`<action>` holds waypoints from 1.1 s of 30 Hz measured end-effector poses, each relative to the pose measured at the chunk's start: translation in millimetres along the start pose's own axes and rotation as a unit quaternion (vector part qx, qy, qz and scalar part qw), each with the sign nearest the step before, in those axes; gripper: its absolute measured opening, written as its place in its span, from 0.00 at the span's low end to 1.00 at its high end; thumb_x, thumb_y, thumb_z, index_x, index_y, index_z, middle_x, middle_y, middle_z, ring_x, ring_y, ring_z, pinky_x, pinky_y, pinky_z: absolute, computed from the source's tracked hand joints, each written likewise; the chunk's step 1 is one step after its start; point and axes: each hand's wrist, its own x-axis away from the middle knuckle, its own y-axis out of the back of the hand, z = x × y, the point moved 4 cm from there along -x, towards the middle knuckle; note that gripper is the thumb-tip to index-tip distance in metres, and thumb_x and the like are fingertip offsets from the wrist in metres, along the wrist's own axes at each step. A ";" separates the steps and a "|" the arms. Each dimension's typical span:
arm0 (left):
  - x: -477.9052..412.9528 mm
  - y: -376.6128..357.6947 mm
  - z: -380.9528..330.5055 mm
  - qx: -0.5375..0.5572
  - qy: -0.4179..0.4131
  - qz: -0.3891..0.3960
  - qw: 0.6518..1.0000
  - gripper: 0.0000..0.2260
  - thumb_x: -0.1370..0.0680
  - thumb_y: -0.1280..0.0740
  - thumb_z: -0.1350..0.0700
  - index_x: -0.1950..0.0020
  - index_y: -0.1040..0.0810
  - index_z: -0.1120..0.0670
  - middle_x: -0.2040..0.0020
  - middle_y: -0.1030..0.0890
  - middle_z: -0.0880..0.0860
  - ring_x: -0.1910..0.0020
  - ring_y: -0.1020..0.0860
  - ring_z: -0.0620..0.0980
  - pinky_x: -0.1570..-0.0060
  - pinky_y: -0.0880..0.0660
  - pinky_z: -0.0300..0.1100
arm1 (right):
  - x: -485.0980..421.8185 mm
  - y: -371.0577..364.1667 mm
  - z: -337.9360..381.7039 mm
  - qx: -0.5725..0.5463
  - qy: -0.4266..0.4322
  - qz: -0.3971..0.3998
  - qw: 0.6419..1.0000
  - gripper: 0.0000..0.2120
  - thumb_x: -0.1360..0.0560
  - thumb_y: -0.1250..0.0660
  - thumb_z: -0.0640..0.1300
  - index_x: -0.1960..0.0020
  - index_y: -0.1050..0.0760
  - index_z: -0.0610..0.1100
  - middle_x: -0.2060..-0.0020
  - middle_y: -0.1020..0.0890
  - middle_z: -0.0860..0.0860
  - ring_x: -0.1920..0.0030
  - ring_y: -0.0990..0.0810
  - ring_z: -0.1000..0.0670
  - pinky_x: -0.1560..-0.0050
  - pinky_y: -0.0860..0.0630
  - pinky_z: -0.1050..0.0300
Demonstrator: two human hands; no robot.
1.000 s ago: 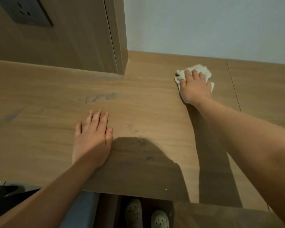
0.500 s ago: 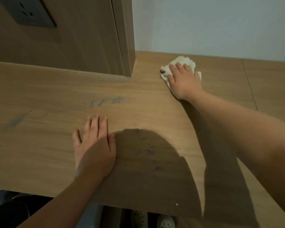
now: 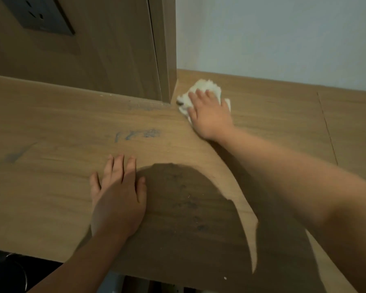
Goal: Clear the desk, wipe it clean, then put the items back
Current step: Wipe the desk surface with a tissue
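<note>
- Wipe step, I'd say; my right hand (image 3: 209, 115) presses the cloth (image 3: 206, 86) onto the counter (image 3: 51, 187), in the back corner at the foot of the wood panel (image 3: 114, 49)
- Its fingers (image 3: 199, 96) are straight and close together on top of the cloth, not curled round it
- Left hand (image 3: 118, 197) lies flat near the front edge, fingers a bit apart, holding nothing; looks like bracing
- Next, I reckon: drag the cloth left to the 2 bluish smudges (image 3: 140, 134); they look dried on, so firm pressure
- Cloth is white, fluffy, crumpled, ragged-edged; counter is matte wood-grain, flat, with pale specks along the panel's foot
</note>
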 end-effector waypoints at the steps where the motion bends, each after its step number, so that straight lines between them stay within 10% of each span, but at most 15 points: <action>1: -0.5 -0.8 0.0 0.006 -0.002 -0.003 1.000 0.29 0.23 0.57 0.45 0.28 0.34 0.56 0.29 0.33 0.59 0.26 0.40 0.56 0.30 0.45 0.60 | -23.2 1.7 -2.2 -0.002 -0.021 -0.003 1.000 0.24 0.18 0.55 0.52 0.23 0.48 0.48 0.23 0.46 0.48 0.24 0.50 0.45 0.28 0.51 0.41; 6: -0.6 -2.3 1.3 0.010 -0.012 -0.011 1.000 0.27 0.22 0.55 0.45 0.29 0.33 0.57 0.29 0.32 0.59 0.27 0.39 0.56 0.31 0.45 0.61 | -49.8 -3.6 16.9 0.007 -0.004 0.011 1.000 0.25 0.18 0.56 0.52 0.23 0.48 0.46 0.23 0.46 0.46 0.24 0.50 0.43 0.27 0.52 0.41; 13: -0.1 0.0 -0.3 -0.003 -0.013 -0.002 1.000 0.28 0.23 0.57 0.47 0.29 0.33 0.58 0.29 0.32 0.60 0.27 0.38 0.57 0.33 0.42 0.61 | 119.8 -12.2 24.5 0.023 0.261 0.111 0.959 0.25 0.18 0.51 0.51 0.22 0.53 0.52 0.23 0.51 0.53 0.23 0.56 0.51 0.26 0.56 0.48; 20: -0.2 1.0 -3.8 0.003 -0.007 0.007 1.000 0.23 0.19 0.53 0.49 0.25 0.42 0.53 0.24 0.41 0.53 0.24 0.48 0.50 0.29 0.50 0.55 | 38.8 9.2 -76.3 0.027 -0.025 0.058 0.998 0.25 0.18 0.54 0.56 0.23 0.50 0.52 0.23 0.50 0.50 0.23 0.53 0.47 0.28 0.52 0.40; 29: 22.7 1.4 -16.2 -0.051 -0.031 0.088 0.994 0.27 0.20 0.60 0.43 0.23 0.58 0.50 0.22 0.56 0.49 0.24 0.59 0.48 0.27 0.55 0.54 | 220.8 -11.9 1.2 0.026 0.252 0.114 0.961 0.25 0.20 0.58 0.56 0.23 0.52 0.57 0.23 0.53 0.55 0.23 0.58 0.51 0.28 0.60 0.52; 33: 66.0 -3.5 -34.6 -0.040 -0.068 0.106 0.991 0.35 0.28 0.71 0.38 0.23 0.60 0.50 0.22 0.58 0.49 0.24 0.61 0.47 0.27 0.56 0.52 | 191.3 -1.7 -70.5 0.010 0.061 0.073 0.995 0.23 0.18 0.55 0.54 0.23 0.49 0.57 0.23 0.50 0.54 0.23 0.54 0.50 0.27 0.52 0.45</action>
